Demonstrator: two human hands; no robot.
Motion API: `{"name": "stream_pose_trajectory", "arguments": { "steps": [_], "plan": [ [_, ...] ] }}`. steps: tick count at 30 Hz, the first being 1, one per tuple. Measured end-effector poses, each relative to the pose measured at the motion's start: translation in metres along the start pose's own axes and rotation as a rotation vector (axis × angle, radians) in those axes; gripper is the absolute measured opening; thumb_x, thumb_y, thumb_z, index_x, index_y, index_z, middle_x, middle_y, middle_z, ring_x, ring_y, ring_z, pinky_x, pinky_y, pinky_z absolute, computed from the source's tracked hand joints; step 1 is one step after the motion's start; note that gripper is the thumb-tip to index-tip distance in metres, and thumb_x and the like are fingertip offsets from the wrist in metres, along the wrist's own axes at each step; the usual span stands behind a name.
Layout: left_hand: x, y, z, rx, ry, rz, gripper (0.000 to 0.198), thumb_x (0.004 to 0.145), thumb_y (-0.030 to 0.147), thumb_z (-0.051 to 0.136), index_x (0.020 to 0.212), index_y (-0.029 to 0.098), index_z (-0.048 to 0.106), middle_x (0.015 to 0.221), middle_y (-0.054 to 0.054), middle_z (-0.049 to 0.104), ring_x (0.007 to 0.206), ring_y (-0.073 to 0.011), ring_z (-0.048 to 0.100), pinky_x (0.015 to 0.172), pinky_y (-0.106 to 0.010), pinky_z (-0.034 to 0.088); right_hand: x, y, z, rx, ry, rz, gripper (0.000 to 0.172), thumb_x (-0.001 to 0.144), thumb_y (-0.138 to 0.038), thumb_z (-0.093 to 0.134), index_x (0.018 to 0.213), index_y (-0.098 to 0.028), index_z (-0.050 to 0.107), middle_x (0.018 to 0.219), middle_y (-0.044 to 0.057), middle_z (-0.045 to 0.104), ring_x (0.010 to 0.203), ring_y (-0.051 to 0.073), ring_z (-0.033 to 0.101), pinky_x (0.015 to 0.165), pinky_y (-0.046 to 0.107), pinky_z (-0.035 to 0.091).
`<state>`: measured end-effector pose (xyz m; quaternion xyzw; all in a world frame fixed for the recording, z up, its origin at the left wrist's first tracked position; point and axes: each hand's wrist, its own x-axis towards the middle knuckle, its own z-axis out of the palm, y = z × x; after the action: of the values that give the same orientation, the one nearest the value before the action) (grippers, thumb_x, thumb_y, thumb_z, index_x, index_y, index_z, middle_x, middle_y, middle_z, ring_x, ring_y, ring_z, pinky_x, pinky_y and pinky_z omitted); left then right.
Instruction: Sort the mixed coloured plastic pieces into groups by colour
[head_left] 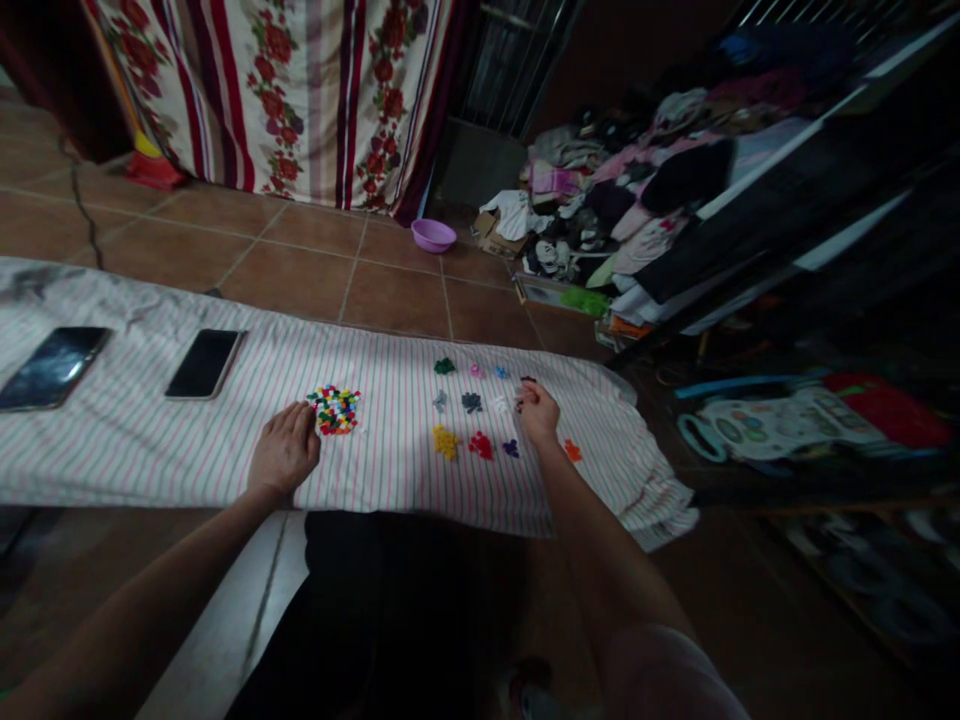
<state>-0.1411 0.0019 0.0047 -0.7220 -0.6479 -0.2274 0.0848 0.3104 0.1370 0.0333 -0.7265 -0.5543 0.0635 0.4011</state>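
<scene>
A striped cloth [150,440] lies across the floor in front of me. On it sits a mixed pile of small multicoloured beads [335,409]. My left hand [285,450] rests beside that pile, fingers curled at its left edge. To the right lie several small piles sorted by colour: green [445,366], grey [472,402], yellow [445,441], red [481,445], purple [511,448], orange [573,451]. My right hand [538,412] hovers among these sorted piles, fingers pinched together over something too small to make out.
Two dark phones [204,363] [52,367] lie on the cloth's left part. Beyond are brown floor tiles, a purple bowl [433,235], a floral curtain [300,90] and a heap of clothes [622,200]. A toy [772,425] and shelves stand at right.
</scene>
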Motion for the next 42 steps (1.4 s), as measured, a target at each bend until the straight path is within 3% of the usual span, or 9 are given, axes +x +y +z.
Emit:
{"name": "stream_pose_trajectory", "arguments": {
  "steps": [3,6,11,15,19,25,29,34,42],
  "plan": [
    [0.0,0.0,0.0,-0.014,-0.017,-0.022,0.04,0.089,0.023,0.039,0.122,0.008,0.056,0.129,-0.018,0.061,0.126,-0.0288,0.052,0.107,-0.042,0.04,-0.001,-0.024,0.007,0.094,-0.006,0.002,0.041,0.08,-0.03,0.042,0.104,-0.015,0.071,0.09,0.011,0.072,0.081,0.021,0.065,0.081,0.035,0.051],
    [0.0,0.001,0.001,-0.024,-0.038,-0.034,0.04,0.089,0.023,0.039,0.122,0.007,0.056,0.13,-0.018,0.06,0.127,-0.0288,0.052,0.107,-0.043,0.04,-0.013,-0.059,0.024,0.179,-0.092,-0.066,0.039,0.081,-0.034,0.047,0.105,-0.015,0.07,0.091,0.011,0.072,0.078,0.021,0.065,0.08,0.035,0.051],
    [0.0,0.001,0.004,-0.028,-0.026,-0.044,0.039,0.089,0.022,0.04,0.12,0.007,0.058,0.131,-0.018,0.06,0.127,-0.0285,0.051,0.108,-0.043,0.041,-0.066,-0.121,0.067,0.344,-0.339,-0.248,0.032,0.082,-0.034,0.051,0.102,-0.019,0.07,0.093,0.007,0.07,0.076,0.017,0.065,0.074,0.032,0.053],
    [0.0,0.002,0.005,-0.042,-0.01,-0.063,0.039,0.089,0.022,0.041,0.121,0.009,0.058,0.134,-0.018,0.058,0.129,-0.0286,0.05,0.108,-0.044,0.041,-0.113,-0.155,0.099,0.389,-0.523,-0.398,0.023,0.083,-0.025,0.053,0.095,-0.021,0.071,0.09,0.005,0.067,0.079,0.016,0.065,0.074,0.028,0.054],
    [-0.001,0.002,0.006,-0.062,-0.011,-0.078,0.04,0.087,0.022,0.042,0.123,0.011,0.057,0.135,-0.018,0.057,0.13,-0.0288,0.049,0.108,-0.046,0.041,-0.142,-0.183,0.121,0.313,-0.625,-0.447,0.022,0.085,-0.019,0.053,0.095,-0.022,0.073,0.093,0.005,0.065,0.082,0.015,0.064,0.078,0.027,0.053],
    [0.0,0.003,0.007,-0.066,-0.007,-0.08,0.04,0.089,0.021,0.042,0.123,0.009,0.057,0.133,-0.019,0.058,0.129,-0.0292,0.05,0.109,-0.045,0.041,-0.151,-0.227,0.14,0.014,-0.714,-0.466,0.024,0.09,-0.021,0.053,0.104,-0.023,0.073,0.097,0.005,0.064,0.087,0.015,0.062,0.081,0.025,0.048],
    [0.0,0.003,0.007,-0.071,-0.005,-0.086,0.04,0.089,0.021,0.042,0.124,0.008,0.056,0.134,-0.019,0.057,0.13,-0.0292,0.049,0.11,-0.045,0.04,-0.151,-0.243,0.141,-0.199,-0.756,-0.458,0.027,0.091,-0.02,0.052,0.109,-0.026,0.071,0.106,0.005,0.062,0.093,0.016,0.061,0.08,0.024,0.046],
    [0.0,0.003,0.008,-0.095,-0.02,-0.098,0.041,0.088,0.021,0.042,0.125,0.007,0.056,0.134,-0.02,0.057,0.131,-0.0298,0.048,0.11,-0.046,0.04,-0.149,-0.249,0.139,-0.294,-0.815,-0.549,0.025,0.09,-0.022,0.056,0.111,-0.029,0.069,0.11,0.003,0.06,0.097,0.015,0.059,0.08,0.023,0.044],
    [0.0,0.003,0.008,-0.108,-0.022,-0.098,0.042,0.089,0.021,0.04,0.125,0.008,0.056,0.134,-0.02,0.057,0.131,-0.0305,0.048,0.109,-0.049,0.04,-0.148,-0.236,0.147,-0.096,-0.737,-0.601,0.016,0.085,-0.015,0.059,0.092,-0.025,0.068,0.097,0.002,0.062,0.087,0.016,0.058,0.076,0.026,0.045]
  ]
}}
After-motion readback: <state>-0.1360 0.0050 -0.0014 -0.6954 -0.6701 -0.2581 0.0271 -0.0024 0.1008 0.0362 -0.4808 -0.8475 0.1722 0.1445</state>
